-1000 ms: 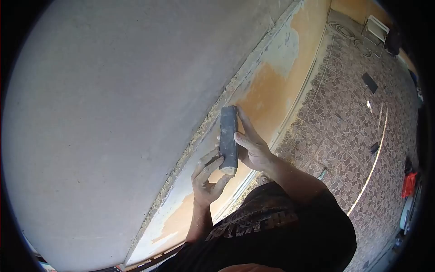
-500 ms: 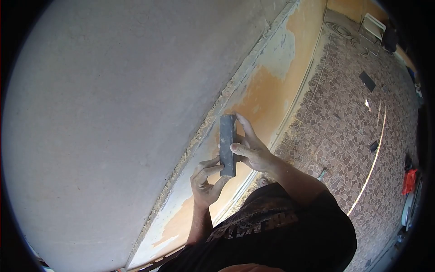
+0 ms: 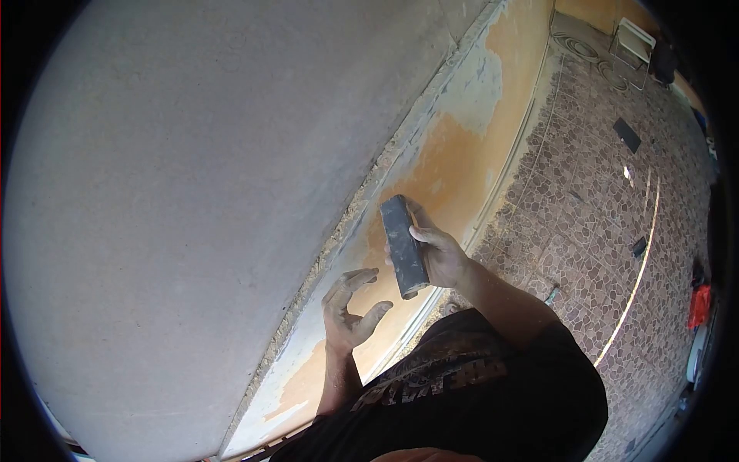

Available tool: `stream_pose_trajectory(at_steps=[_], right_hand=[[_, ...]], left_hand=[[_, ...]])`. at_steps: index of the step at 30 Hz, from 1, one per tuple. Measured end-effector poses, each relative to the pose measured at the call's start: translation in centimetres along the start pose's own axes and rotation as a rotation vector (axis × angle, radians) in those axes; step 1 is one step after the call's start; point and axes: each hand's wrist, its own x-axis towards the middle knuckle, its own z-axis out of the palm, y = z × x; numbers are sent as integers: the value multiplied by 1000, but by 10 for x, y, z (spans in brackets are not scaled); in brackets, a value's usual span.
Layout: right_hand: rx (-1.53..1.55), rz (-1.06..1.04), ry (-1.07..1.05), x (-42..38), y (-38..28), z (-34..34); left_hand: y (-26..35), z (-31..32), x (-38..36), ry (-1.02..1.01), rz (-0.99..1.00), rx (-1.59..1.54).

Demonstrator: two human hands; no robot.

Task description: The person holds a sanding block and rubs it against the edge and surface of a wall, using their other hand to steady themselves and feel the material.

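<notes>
A dark grey sanding block [image 3: 404, 250], dusted with pale powder, is held in my right hand [image 3: 443, 250]. My thumb lies along its near edge and the other fingers go behind it, partly hidden. The block stands nearly upright, its top leaning left. To its lower left, my left hand [image 3: 350, 312] is open, thumb and fingers apart, touching nothing. Dust whitens its fingers. Behind both hands is the wall's lower band [image 3: 446, 162], orange with patchy whitish areas.
A smooth grey wall surface [image 3: 192, 192] fills the left, ending in a rough ledge [image 3: 339, 239]. Stone-patterned floor [image 3: 570, 231] lies at right, with a dark flat sheet [image 3: 627, 136], a small dark block [image 3: 639, 246], a red bag [image 3: 699, 306] and a white folding chair [image 3: 637, 40].
My left hand has let go of the sanding block and opened. My right hand has shifted the block slightly right and tilted it, gripping it more fully.
</notes>
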Motion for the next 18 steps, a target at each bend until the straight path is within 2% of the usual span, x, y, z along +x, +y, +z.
stream_pose_trajectory(at_steps=[3, 5, 9, 11, 12, 14, 15, 16, 17, 18], right_hand=[[-68, -49, 42, 2, -2, -4], [-236, -136, 83, 4, -4, -14], [-223, -109, 118, 4, -12, -18], [-199, -220, 355, 6, -7, -9], [-199, -223, 356, 6, -5, -11], [-621, -278, 439, 7, 3, -18], [-621, -276, 438, 6, 4, -16], [-938, -369, 387, 5, 5, -12], [-1253, -458, 324, 2, 6, -5], [-1284, -453, 357, -3, 4, 19]], left_hand=[[0, 0, 0, 34, -70, 52], [-1, -5, 1, 65, -84, 117], [-5, -22, 1, 113, -73, 186], [-14, -28, -3, 172, -109, 196], [-16, -31, -3, 161, -85, 221], [-20, -27, -4, 160, -100, 167], [-21, -23, -5, 162, -118, 114], [-24, -16, -4, 166, -121, 116], [-27, -5, -2, 192, -201, -106], [-28, 5, 1, 220, -280, -329]])
